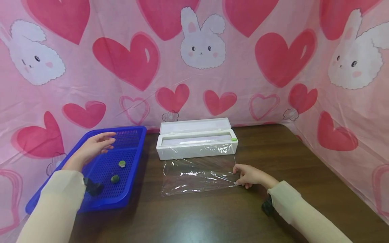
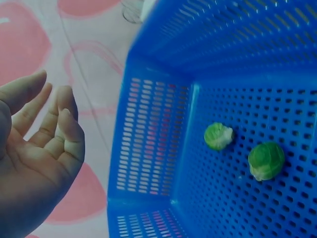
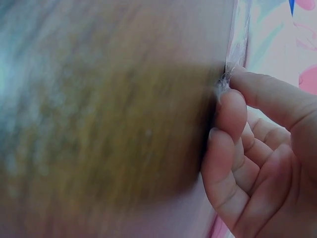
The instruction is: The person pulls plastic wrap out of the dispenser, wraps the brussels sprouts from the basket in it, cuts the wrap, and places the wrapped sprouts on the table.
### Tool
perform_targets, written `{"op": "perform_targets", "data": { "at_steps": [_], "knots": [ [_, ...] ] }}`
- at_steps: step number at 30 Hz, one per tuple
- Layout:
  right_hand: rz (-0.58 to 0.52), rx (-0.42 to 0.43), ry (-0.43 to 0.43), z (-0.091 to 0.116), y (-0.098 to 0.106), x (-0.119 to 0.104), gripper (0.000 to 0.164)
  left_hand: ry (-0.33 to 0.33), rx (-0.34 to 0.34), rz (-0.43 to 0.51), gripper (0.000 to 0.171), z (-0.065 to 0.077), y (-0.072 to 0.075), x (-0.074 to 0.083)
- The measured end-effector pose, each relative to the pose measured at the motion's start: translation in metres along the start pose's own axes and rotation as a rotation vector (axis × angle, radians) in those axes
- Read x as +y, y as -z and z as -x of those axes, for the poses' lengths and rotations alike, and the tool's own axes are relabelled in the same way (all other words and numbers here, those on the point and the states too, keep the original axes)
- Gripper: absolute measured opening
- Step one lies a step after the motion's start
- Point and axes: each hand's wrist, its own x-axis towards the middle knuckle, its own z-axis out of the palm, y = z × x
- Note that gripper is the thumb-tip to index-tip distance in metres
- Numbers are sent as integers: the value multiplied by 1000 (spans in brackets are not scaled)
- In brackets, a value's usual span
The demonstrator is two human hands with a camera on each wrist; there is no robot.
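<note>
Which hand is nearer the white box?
Right. The right hand pinches plastic wrap in front of the white box, near its right end. The left hand is raised at the blue basket, farther off to the box's left.

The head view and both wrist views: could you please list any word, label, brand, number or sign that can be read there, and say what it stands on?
None can be read.
The white box, clear film and blue basket show no lettering.
The pink backdrop shows hearts and rabbit faces, pictures rather than writing.
Any marking on the black wrist devices is too small to tell.
</note>
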Motion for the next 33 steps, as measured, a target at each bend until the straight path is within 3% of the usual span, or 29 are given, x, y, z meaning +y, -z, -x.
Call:
{"op": "perform_targets", "data": {
  "at_steps": [13,21,33],
  "knots": [
    [-13,-11,7,-2,1,3,30,34,42,32,56,-16,-5,-27],
    [-12,-12,8,-2,2,2,31,110,-41,26,62,-23,-15,-41],
    [-24,-12,-4,-1,0,3,29,176,-120,24,63,-19,-20,-57]
  ]
}}
